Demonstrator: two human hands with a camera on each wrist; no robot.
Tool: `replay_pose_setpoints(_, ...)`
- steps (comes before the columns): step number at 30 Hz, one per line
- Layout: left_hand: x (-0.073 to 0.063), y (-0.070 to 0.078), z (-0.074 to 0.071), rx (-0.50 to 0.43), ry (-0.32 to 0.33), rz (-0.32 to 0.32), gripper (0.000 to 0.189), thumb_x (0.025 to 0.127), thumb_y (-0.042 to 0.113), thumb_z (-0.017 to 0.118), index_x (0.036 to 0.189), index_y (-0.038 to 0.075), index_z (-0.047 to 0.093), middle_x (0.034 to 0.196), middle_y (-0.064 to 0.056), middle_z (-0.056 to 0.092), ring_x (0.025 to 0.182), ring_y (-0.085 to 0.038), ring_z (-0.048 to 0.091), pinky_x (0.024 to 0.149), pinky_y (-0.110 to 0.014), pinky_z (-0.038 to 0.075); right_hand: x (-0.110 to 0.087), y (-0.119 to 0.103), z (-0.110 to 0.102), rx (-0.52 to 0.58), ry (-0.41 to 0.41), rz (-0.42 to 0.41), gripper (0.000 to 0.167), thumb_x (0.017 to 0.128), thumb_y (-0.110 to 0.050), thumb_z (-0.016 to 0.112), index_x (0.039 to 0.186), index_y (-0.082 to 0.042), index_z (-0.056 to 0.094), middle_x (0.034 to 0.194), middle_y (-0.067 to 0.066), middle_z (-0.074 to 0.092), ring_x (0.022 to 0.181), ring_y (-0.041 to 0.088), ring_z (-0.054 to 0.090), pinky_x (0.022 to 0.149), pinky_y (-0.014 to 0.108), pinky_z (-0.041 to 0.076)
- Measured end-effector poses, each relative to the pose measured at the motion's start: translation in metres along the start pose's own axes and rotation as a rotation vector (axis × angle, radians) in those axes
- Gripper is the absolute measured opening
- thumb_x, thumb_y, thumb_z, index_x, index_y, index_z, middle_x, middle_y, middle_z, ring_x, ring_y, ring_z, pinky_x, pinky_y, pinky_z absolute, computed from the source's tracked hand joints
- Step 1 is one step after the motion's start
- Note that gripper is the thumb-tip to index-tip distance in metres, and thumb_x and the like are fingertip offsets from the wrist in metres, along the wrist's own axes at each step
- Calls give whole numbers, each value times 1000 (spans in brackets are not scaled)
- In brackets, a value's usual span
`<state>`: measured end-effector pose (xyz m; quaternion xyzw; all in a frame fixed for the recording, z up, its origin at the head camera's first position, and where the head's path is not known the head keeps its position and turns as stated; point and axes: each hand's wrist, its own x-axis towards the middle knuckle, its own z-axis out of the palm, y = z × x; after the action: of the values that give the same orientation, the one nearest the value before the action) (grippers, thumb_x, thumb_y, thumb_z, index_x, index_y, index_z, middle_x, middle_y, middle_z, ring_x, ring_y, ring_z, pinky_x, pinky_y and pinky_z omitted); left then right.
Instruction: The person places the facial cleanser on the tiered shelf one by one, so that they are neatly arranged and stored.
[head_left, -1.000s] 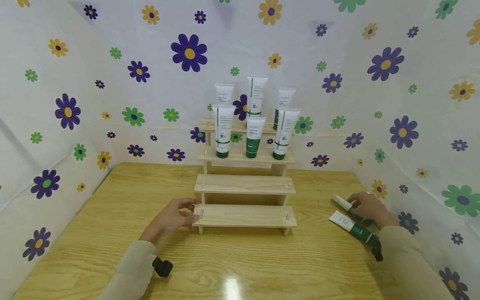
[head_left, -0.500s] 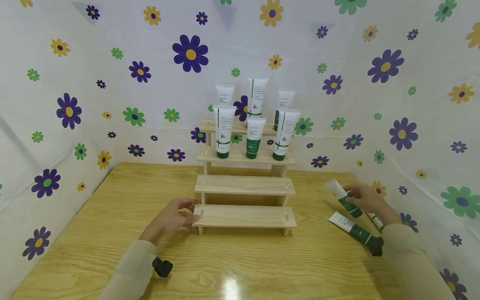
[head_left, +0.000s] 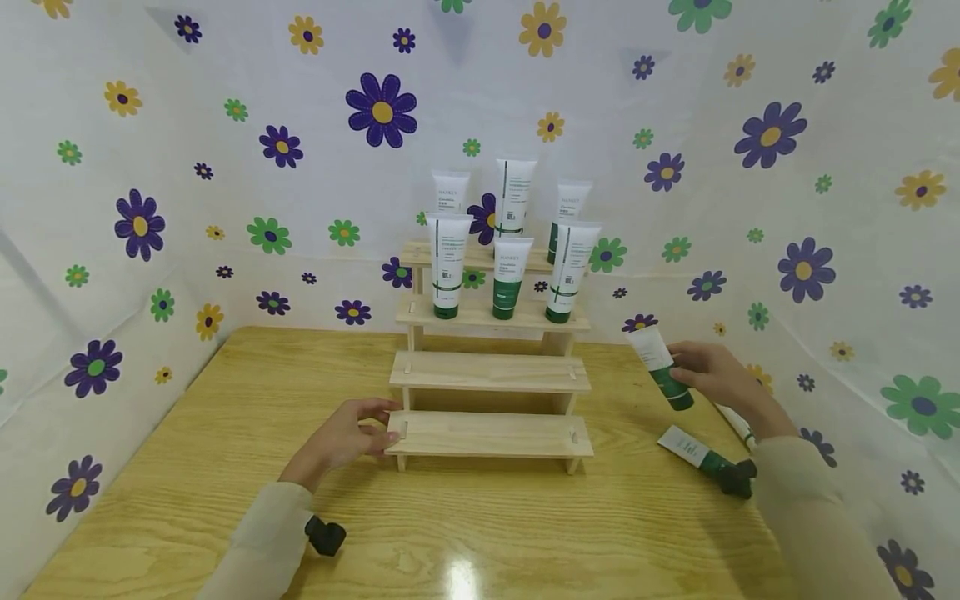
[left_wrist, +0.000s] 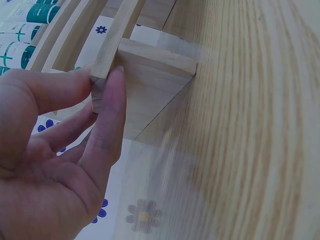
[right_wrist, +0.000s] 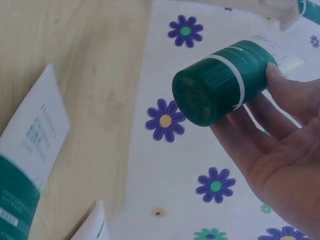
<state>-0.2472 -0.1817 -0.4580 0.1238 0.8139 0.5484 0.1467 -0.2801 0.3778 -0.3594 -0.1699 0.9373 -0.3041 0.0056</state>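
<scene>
My left hand pinches the left end of the lowest shelf of a wooden tiered stand; the left wrist view has thumb and forefinger on the shelf's end. Out to the right, my right hand holds a green-and-white squeeze tube above the table, tilted, its green cap lower than its white end. Beneath that hand a second green-and-white tube lies on the table, partly covered by the black wrist camera. Another white tube lies beside it, mostly hidden by the right arm.
Several tubes stand upright on the stand's upper two shelves, among them a small one in the middle and a tall one at right. The two lower shelves are bare. A flowered cloth walls in the wooden table.
My right hand has lifted the tube off the table and carried it up and left, toward the stand. The left hand has stayed on the lowest shelf.
</scene>
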Motion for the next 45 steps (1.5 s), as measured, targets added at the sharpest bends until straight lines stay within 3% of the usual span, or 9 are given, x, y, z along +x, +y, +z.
replay_pose_setpoints(3, -1, 1, 1, -2, 5, -8, 50, 97, 10, 71, 143, -1, 55, 123, -23, 56, 89, -17, 68, 80, -38, 65, 3, -8, 0, 14, 11, -10, 42, 104, -5, 58, 142, 12, 51, 134, 36, 62, 119, 50, 65, 92, 42, 62)
replay_pose_setpoints(10, -1, 2, 2, -11, 8, -18, 50, 97, 9, 71, 143, -1, 55, 123, -22, 56, 90, -17, 68, 81, -38, 65, 9, -29, 2, 88, 24, -58, 41, 104, 0, 56, 141, 15, 49, 133, 39, 60, 120, 52, 64, 89, 20, 58)
replay_pose_setpoints(13, -1, 2, 2, -12, 12, -21, 49, 97, 9, 71, 143, 0, 55, 122, -21, 56, 90, -17, 68, 81, -39, 65, 11, -39, 5, 109, 35, -61, 41, 104, -1, 56, 142, 14, 49, 135, 38, 60, 122, 52, 63, 92, 22, 58)
replay_pose_setpoints(17, -1, 2, 1, -10, 9, -20, 50, 97, 9, 71, 143, 0, 55, 122, -22, 56, 91, -18, 68, 81, -39, 65, 15, -51, 9, 131, 50, -72, 43, 104, -2, 56, 145, 12, 48, 138, 36, 59, 124, 51, 62, 98, 33, 59)
replay_pose_setpoints(25, 1, 1, 1, 2, 14, -23, 50, 96, 9, 72, 143, 0, 55, 124, -22, 56, 90, -18, 69, 80, -39, 65, 22, -66, 15, 196, 62, -121, 42, 104, -2, 57, 144, 10, 51, 137, 32, 61, 125, 48, 62, 91, 11, 50)
replay_pose_setpoints(28, 2, -1, 1, 2, 14, -24, 51, 96, 9, 72, 143, 0, 55, 124, -22, 56, 91, -18, 69, 80, -39, 65, 26, -75, 19, 224, 59, -113, 41, 104, -2, 56, 144, 7, 51, 139, 30, 61, 126, 47, 61, 94, 16, 54)
replay_pose_setpoints(31, 2, -2, 1, -6, 13, -22, 52, 96, 9, 73, 144, 0, 54, 124, -22, 57, 92, -19, 70, 80, -39, 65, 31, -85, 24, 247, 57, -106, 42, 104, 0, 55, 145, 6, 51, 140, 30, 60, 127, 46, 61, 101, 34, 59)
replay_pose_setpoints(36, 2, -3, -1, -20, 13, -27, 53, 96, 9, 73, 144, -1, 54, 124, -22, 57, 93, -19, 70, 81, -40, 65, 40, -101, 35, 304, 51, -103, 43, 103, 2, 55, 146, 6, 50, 143, 30, 58, 130, 47, 59, 108, 61, 50)
replay_pose_setpoints(45, 2, -3, 0, -21, -2, -21, 52, 96, 11, 73, 143, -1, 54, 124, -23, 56, 93, -19, 69, 80, -39, 65, 54, -116, 56, 399, 50, -113, 42, 103, 3, 54, 145, 1, 52, 143, 24, 60, 128, 40, 61, 112, 59, 48)
